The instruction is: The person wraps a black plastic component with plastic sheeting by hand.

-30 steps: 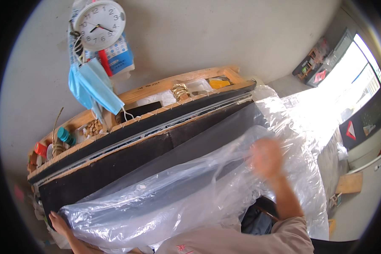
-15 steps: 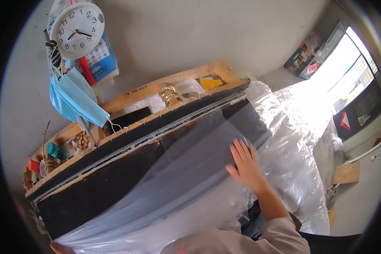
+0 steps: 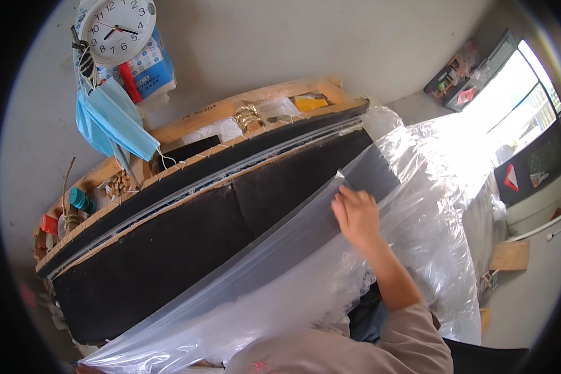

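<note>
- Head view, only one. Clear plastic film [image 3: 230,324] lies slantwise over the near side of the black panel [image 3: 168,249]; panel's far left part is bare.
- R hand [image 3: 357,215]: on the film toward the right, fingers curled in, nearly closed, looks like a pinch on film near a raised corner. Thumb contact mostly hidden.
- L hand [image 3: 88,369]: just a sliver at near left, by the film's end. Can't tell grip or how far open.
- Risk 1: slip. R pinch looks small & film slick; uneven pull prob. lets the corner go.
- Risk 2: tear/stretch. Film runs fairly taut btwn the hands' ends; a hard tug on one pt could split it.
- Risk 3: folds. Near side is bunched, so layers may stick together & trap creases; glare makes them hard to spot.
- Risk 4: snag. Worn edge strip [image 3: 212,181] on panel's far side looks rough, could catch film if it goes that way.
- Risk 5: drag. R forearm is close over loose film, may pull it askew.
</note>
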`<state>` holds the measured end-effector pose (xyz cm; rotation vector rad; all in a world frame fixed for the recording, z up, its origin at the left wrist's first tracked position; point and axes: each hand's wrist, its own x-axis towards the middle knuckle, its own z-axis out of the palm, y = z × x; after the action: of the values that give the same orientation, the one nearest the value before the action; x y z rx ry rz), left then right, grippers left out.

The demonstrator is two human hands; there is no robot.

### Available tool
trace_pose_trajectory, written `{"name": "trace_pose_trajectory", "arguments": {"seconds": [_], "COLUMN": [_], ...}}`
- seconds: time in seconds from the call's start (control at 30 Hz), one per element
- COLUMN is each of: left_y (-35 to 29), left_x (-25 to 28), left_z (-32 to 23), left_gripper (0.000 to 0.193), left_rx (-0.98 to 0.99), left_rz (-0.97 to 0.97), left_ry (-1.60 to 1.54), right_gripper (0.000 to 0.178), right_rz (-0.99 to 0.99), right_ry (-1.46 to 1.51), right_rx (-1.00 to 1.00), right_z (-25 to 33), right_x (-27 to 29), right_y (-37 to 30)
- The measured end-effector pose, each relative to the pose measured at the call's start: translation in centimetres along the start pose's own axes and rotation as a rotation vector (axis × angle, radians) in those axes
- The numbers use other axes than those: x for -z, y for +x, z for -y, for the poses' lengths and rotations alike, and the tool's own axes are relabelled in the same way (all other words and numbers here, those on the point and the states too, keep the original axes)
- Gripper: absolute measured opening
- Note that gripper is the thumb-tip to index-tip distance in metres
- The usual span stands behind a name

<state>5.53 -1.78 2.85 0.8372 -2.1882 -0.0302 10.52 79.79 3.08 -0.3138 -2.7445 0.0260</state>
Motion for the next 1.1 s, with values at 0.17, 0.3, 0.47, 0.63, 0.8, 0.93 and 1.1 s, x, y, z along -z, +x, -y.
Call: {"name": "trace_pose_trajectory", "arguments": {"seconds": [0.17, 0.3, 0.47, 0.63, 0.8, 0.93, 1.1], "left_y": [-5.0, -1.2, 1.4, 1.7, 2.4, 2.2, 2.6], "left_x": [3.0, -1.7, -10.3, -13.8, -16.6, -15.6, -17.7], "left_z": [-6.6, 4.5, -8.4, -22.7, -23.9, -24.9, -24.0], "left_gripper": [0.03, 0.042, 0.023, 0.018, 0.024, 0.027, 0.033], "left_rx": [0.116, 0.075, 0.165, 0.101, 0.301, 0.189, 0.197], "left_rz": [-0.075, 0.084, 0.07, 0.197, 0.122, 0.178, 0.177], "left_ry": [-0.126, -0.329, -0.765, -0.431, -0.324, -0.383, -0.303], "right_gripper": [0.012, 0.022, 0.021, 0.014, 0.015, 0.036, 0.053], "right_rz": [-0.064, -0.388, -0.533, -0.405, -0.305, -0.165, -0.152], "right_ry": [0.116, 0.294, 0.173, 0.64, 0.388, 1.377, 1.093], "right_rx": [-0.152, -0.136, -0.188, -0.601, -0.635, -0.964, -0.859], "right_z": [-3.1, -3.2, -11.0, -17.3, -19.0, -21.2, -14.4], "right_x": [-1.9, 0.0, -3.7, -13.0, -14.3, -10.0, -7.5], "right_y": [4.5, 8.5, 12.4, 14.6, 17.0, 16.4, 17.8]}}
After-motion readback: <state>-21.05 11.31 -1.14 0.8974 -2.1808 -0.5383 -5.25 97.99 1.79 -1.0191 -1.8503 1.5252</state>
